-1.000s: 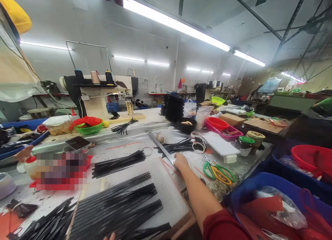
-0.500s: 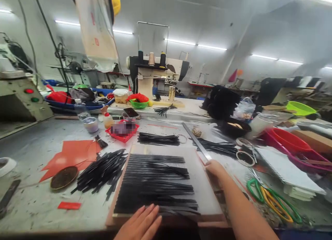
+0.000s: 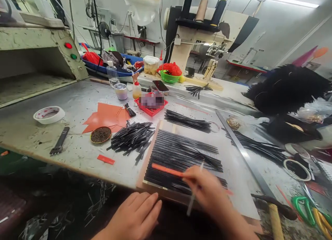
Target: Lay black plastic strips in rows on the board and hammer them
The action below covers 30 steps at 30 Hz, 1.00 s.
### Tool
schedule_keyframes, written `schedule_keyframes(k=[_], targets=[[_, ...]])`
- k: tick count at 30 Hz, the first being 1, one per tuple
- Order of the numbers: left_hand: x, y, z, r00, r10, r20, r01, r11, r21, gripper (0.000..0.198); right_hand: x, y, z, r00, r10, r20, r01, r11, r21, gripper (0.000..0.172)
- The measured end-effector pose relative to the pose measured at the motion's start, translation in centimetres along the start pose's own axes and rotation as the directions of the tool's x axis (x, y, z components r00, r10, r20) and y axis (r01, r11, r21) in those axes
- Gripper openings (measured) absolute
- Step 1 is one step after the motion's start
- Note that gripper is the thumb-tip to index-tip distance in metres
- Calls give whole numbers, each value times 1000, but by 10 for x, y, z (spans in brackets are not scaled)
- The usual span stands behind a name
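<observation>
My right hand (image 3: pixel 209 189) is closed over the board, pinching an orange strip (image 3: pixel 166 169) that lies level above rows of thin black strips (image 3: pixel 178 146). A slim whitish pen-like stick (image 3: pixel 191 205) also passes through this hand; its kind is unclear. My left hand (image 3: pixel 140 210) rests at the board's front edge, fingers stretched out, holding nothing. The black strips lie side by side on a pale board (image 3: pixel 241 189). A steel ruler (image 3: pixel 237 143) lies slanted along the board's right side. To the left is a loose pile of black strips (image 3: pixel 132 138).
Orange sheets (image 3: pixel 106 115), a round dish of dark stuff (image 3: pixel 101 134) and a tape roll (image 3: pixel 49 114) lie at left. A hammer (image 3: pixel 275 215) and scissors (image 3: pixel 303 210) are at right. Behind stand a red basket (image 3: pixel 151 110) and a sewing machine (image 3: pixel 181 53).
My right hand has left the steel ruler and moved left over the black strips, now holding the orange strip and the stick. The view has shifted left and downward.
</observation>
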State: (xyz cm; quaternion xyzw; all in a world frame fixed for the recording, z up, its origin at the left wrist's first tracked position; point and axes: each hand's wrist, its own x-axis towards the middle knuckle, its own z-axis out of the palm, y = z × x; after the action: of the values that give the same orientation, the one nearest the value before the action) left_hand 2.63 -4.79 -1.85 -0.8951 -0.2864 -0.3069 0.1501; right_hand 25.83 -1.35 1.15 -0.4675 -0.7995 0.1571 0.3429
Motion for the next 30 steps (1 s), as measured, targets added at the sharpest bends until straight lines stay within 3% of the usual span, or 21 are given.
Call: schedule_keyframes(k=[4, 8, 10, 25, 30], targets=[[-7, 1, 0, 993, -61, 99, 54, 996, 73, 21, -8, -16, 28, 992, -61, 106, 63, 998, -15, 15], [-16, 4, 3, 949, -135, 284, 107, 988, 113, 19, -20, -11, 32, 991, -36, 125, 49, 994, -103, 16], [-18, 5, 5, 931, -164, 325, 127, 983, 132, 16, -22, -10, 33, 992, -34, 118, 48, 992, -114, 16], [-16, 6, 8, 920, -186, 345, 145, 979, 141, 7, -15, -15, 29, 985, -7, 174, 35, 987, -158, 15], [-15, 6, 9, 919, -182, 349, 128, 977, 173, 15, -1, -23, 18, 978, 133, 163, -137, 991, 9, 26]])
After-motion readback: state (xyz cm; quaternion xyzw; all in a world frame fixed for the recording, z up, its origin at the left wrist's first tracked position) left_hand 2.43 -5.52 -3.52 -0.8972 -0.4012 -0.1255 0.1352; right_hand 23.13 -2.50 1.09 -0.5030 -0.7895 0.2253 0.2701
